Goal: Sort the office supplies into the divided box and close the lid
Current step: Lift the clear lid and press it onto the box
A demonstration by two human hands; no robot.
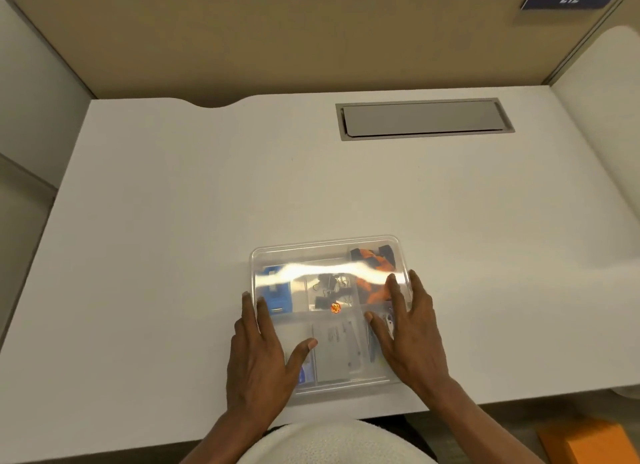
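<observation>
A clear plastic divided box (325,252) lies on the white desk near its front edge, with its clear lid (311,273) lying flat on top and glaring. Through the lid I see a blue item (277,295) at the left, black binder clips (329,288) in the middle, orange and black pieces (372,264) at the back right, and a grey flat case (334,351) at the front. My left hand (259,356) rests flat on the lid's left front part, fingers spread. My right hand (412,332) lies flat on the lid's right side, fingers spread.
The white desk (173,238) has a grey cable hatch (424,119) set into its back right. Beige partition walls stand behind and at the sides. An orange object (588,443) lies on the floor at the lower right. My lap is at the desk's front edge.
</observation>
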